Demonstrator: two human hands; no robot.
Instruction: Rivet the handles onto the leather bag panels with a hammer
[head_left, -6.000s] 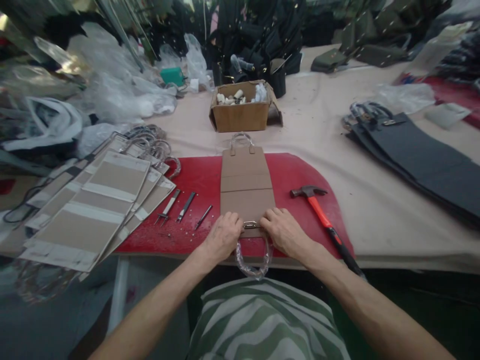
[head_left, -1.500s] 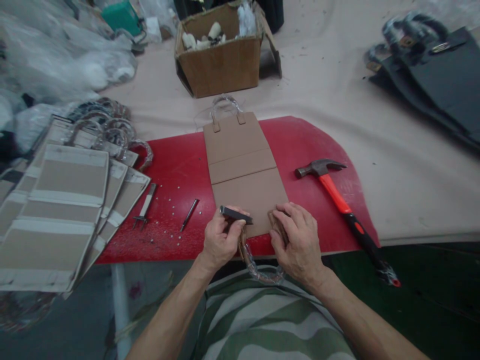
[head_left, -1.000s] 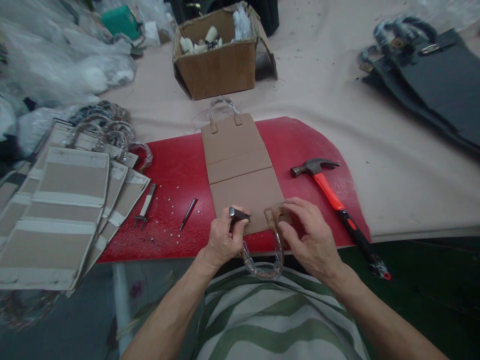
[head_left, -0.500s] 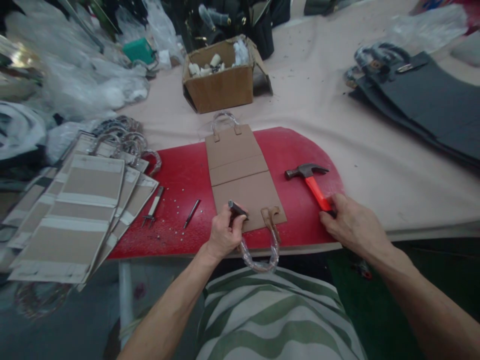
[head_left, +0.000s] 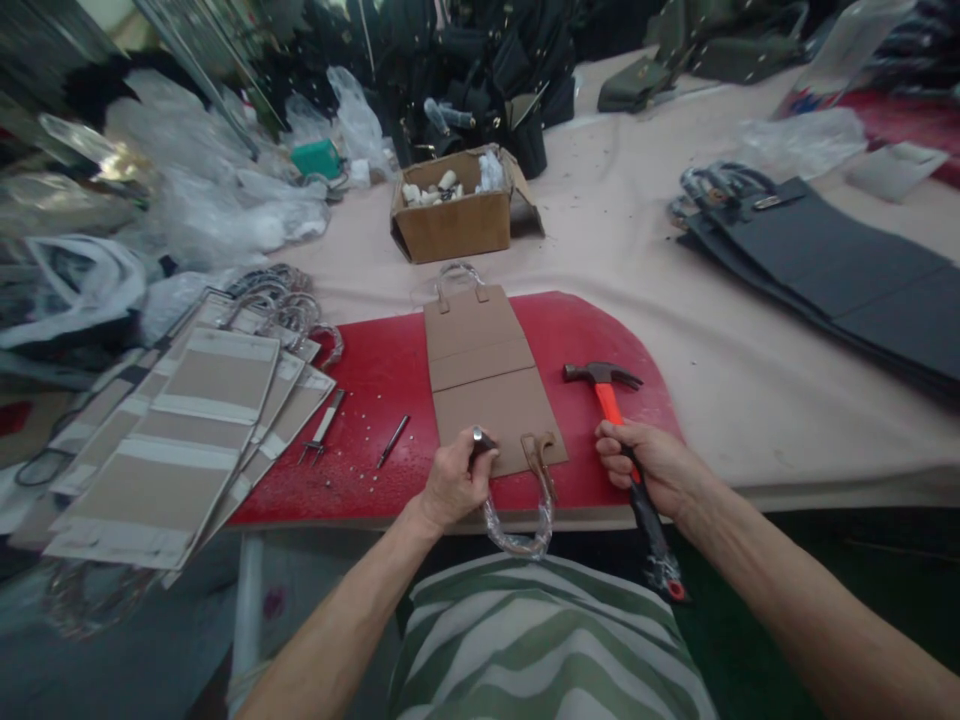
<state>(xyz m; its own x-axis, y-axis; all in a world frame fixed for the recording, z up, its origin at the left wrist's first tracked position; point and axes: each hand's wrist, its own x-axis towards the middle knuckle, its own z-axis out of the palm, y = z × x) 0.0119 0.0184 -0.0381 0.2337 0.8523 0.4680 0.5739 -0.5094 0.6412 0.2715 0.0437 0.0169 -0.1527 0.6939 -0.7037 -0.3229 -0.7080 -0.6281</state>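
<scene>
Surface (head_left: 622, 250): wide, bare room right of the red board (head_left: 375, 365).
Brown bag piece (head_left: 487, 400): one, flat on the board, its near loop (head_left: 517, 547) reaching past the near edge.
Hammer (head_left: 609, 403): one, its end past the near edge.
Right hand (head_left: 649, 460): bent, grip closed around the hammer.
Left hand (head_left: 456, 480): grip closed on one short dark tool (head_left: 482, 440), at the piece's near left corner.
Small tools (head_left: 393, 441): two, left of the piece.
</scene>
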